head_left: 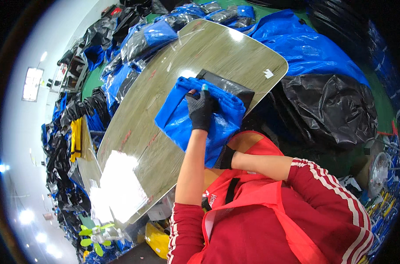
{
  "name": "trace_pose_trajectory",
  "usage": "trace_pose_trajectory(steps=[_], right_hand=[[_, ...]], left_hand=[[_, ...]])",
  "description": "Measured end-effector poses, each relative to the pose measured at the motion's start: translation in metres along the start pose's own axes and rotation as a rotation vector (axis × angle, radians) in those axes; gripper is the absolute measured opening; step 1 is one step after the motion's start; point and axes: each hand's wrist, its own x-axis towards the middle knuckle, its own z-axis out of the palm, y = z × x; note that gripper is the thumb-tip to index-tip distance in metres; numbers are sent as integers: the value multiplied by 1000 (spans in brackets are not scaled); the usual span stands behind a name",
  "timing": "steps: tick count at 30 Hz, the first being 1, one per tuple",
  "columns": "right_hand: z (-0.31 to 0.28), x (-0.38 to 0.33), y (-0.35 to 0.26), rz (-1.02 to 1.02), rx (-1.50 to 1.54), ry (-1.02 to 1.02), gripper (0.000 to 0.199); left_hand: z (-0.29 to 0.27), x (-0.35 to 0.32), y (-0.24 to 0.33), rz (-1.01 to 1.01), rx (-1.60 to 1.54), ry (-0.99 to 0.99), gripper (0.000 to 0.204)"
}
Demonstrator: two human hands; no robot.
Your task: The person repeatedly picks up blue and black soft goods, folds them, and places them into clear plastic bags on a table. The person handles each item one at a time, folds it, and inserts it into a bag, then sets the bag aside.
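Note:
A folded blue plastic sheet point(173, 116) lies over the near right part of the wood-patterned table, its lower corner hanging past the edge toward my lap. My left hand point(200, 108), in a black fingerless glove, grips the sheet near its thick, layered top fold, thumb and fingertips bent on it. Against the sheet's lower edge is my right hand point(224, 157), gloved in black too; its fingers are hidden behind the blue plastic. A flat dark grey folded piece point(228, 83) rests on the table just beyond the sheet and is partly covered by it.
The glossy table point(142, 123) has rounded corners and a small white scrap point(268, 74). A large blue and black plastic heap point(327, 105) sits at the right. More blue and grey bundles point(149, 39) line the far side. A small green-bladed fan point(94, 237) stands at the lower left.

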Motion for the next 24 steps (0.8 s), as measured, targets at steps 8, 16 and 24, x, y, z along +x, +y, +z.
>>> trace_pose_trajectory(steps=[8,16,24], right_hand=[[-38,-50,-22,-35,-867,-108,32],[148,-54,7,414,-2595,122,48],[243,-26,-62,-430,-3494,541,55]], left_hand=[[-24,14,23,258,739,-447,59],[4,6,-9,876,1123,-123,67],[-44,13,26,807,1170,55,53]])
